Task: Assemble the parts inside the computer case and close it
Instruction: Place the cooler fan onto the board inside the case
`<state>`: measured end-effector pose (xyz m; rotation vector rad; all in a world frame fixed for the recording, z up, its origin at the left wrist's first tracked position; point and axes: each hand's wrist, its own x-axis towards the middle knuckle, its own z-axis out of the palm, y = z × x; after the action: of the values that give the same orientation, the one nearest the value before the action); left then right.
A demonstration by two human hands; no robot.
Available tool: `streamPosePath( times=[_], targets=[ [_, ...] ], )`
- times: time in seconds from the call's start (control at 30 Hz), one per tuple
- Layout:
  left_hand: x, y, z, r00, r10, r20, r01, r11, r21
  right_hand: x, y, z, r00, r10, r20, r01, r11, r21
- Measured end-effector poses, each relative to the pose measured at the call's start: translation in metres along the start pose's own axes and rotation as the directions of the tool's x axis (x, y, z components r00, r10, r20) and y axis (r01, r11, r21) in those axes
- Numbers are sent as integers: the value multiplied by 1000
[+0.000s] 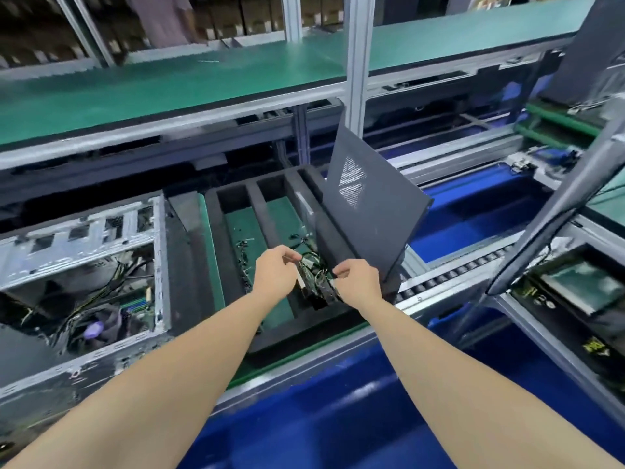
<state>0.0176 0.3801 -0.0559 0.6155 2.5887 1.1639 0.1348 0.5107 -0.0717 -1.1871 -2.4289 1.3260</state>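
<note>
**Both hands hold a black part [316,287] over the foam tray [216,252]**

The computer case [84,275] lies on its side at your left with its top open. It is a bare silver metal frame, and inside it you can see dark wires and a green board. Its dark grey side panel [368,211], which has a diamond-shaped mesh vent, stands tilted on edge along the right side of the tray, apart from the case.

Both your arms reach forward, forearms bare. Your left hand [275,272] pinches the far end of the black part with curled fingers, knuckles up. Your right hand [358,279] pinches its right edge, thumb and fingers closed on it. The part is small and blurred, with thin wires looping off its top. It sits between your hands, above the near right slot of the tray.

The tray is black foam with long slots and rests on the green surface [211,231] just right of the case. Green shows through the slots. Loose small wires [243,262] lie in the middle slot. A roller track [456,275] runs to the right of the tray.
</note>
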Motion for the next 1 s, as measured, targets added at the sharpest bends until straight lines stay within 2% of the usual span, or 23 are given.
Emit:
streamPosePath(
  times=[0.1, 0.17, 0.27, 0.33, 0.47, 0.57, 0.63, 0.67, 0.73, 0.8, 0.9, 1.0],
  targets=[
    [17, -3, 4, 999, 7, 38, -8, 1000, 20, 19, 5, 21, 990, -22, 139, 51, 976, -212],
    [30, -5, 7, 998, 19, 54, -21, 999, 40, 29, 9, 33, 984, -19, 177, 73, 949, -307],
    [48, -9, 13, 995, 26, 99, -31, 998, 54, 39, 11, 44, 989, -22, 146, 77, 922, -380],
    [61, -11, 16, 991, 22, 128, -29, 998, 54, 49, 10, 44, 996, -39, 80, 66, 928, -368],
    [87, -9, 21, 976, 21, 218, -33, 998, 52, 72, -5, 25, 990, -66, -127, 44, 985, -166],
    [102, -3, 22, 961, 0, 276, -4, 1000, 14, 84, -28, 4, 963, -84, -257, 95, 995, 31],
    [109, 2, 20, 946, -19, 323, 48, 995, -84, 89, -48, -9, 947, -91, -308, 148, 975, 166],
    [112, 6, 17, 933, -29, 360, 103, 977, -189, 91, -56, -15, 945, -80, -316, 165, 953, 253],
    [118, 16, 5, 920, -27, 391, 193, 899, -393, 94, -72, -22, 957, -33, -287, 162, 884, 439],
    [123, 25, -16, 953, 19, 302, 131, 874, -468, 97, -87, -24, 975, 12, -221, 127, 791, 599],
    [121, 31, -64, 986, 76, 149, 4, 880, -475, 98, -112, -18, 992, 26, -124, 76, 668, 740],
    [101, 29, -122, 993, 86, 82, -46, 915, -401, 87, -143, -5, 999, -29, -27, 38, 547, 836]
  ],
)
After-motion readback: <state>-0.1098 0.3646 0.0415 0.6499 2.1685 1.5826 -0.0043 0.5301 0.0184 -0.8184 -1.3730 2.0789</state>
